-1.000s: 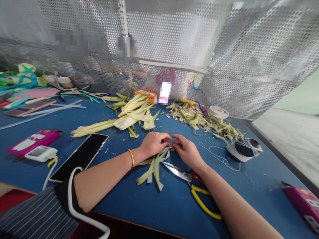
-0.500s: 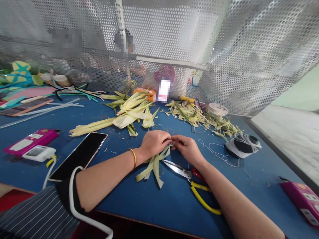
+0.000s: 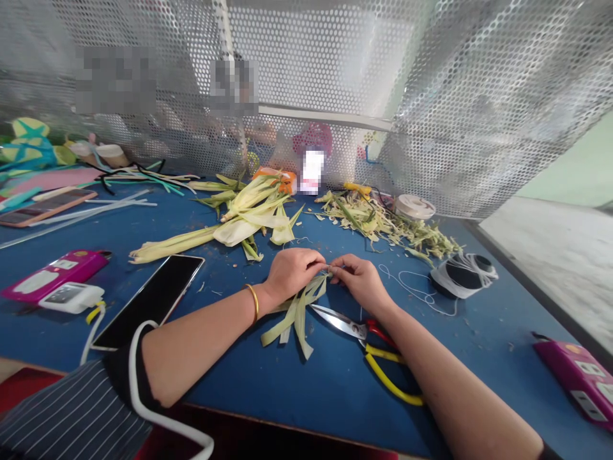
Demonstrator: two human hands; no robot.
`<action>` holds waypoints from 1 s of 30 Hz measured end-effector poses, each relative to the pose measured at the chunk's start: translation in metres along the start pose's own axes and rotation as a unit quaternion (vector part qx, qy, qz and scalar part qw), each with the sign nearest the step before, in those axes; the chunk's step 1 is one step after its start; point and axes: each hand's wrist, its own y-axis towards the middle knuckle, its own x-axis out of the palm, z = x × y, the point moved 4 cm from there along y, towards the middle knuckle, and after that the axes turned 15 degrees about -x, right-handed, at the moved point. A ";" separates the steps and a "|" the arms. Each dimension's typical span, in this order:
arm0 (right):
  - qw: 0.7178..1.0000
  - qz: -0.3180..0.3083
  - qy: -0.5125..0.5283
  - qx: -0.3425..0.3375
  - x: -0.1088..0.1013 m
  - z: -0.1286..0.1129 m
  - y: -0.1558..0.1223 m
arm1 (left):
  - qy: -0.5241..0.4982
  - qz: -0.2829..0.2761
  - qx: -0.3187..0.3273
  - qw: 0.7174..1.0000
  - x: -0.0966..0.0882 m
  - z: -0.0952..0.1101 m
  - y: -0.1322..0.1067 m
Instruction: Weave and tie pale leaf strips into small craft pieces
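Observation:
My left hand [image 3: 295, 273] is closed in a pinch at the gathered end of several pale green corn husk strips [image 3: 299, 313], whose loose ends fan out toward me. From the right, my right hand [image 3: 360, 282] pinches the same gathered end, its fingertips close to the left ones. What lies exactly between the fingertips is too small to make out; a thin white thread may be there. Open scissors [image 3: 341, 322] with red and yellow handles lie beneath my right wrist, blades pointing at the strips. A dark spool of white thread [image 3: 464, 275] stands to the right, loose thread trailing from it.
Corn husks [image 3: 244, 217] lie beyond my hands, with a heap of husk scraps [image 3: 378, 220] to their right. A black-screened phone [image 3: 151, 300] and a magenta power strip [image 3: 60, 275] are at left, another power strip [image 3: 577, 377] at right. Perforated mesh [image 3: 316, 64] borders the blue table.
The view has shifted slightly. My right fingers have opened out a little around the gathered end of the strips, which shows more now. Both hands stay at the same spot.

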 end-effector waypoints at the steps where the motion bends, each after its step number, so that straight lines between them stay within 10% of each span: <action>1: 1.000 0.008 -0.004 -0.007 -0.001 0.000 0.000 | -0.001 -0.004 -0.003 1.000 -0.001 -0.001 0.001; 15: 0.994 -0.025 0.080 -0.074 -0.003 -0.025 -0.001 | 0.109 -0.043 -0.105 0.988 0.003 -0.014 0.007; 21: 0.979 -0.065 0.194 -0.004 0.004 -0.023 -0.003 | -0.039 -0.071 -0.135 0.987 0.002 -0.017 0.010; 30: 0.989 -0.034 0.144 -0.023 0.004 -0.014 0.000 | -0.440 -0.186 -0.241 0.845 0.007 -0.009 0.006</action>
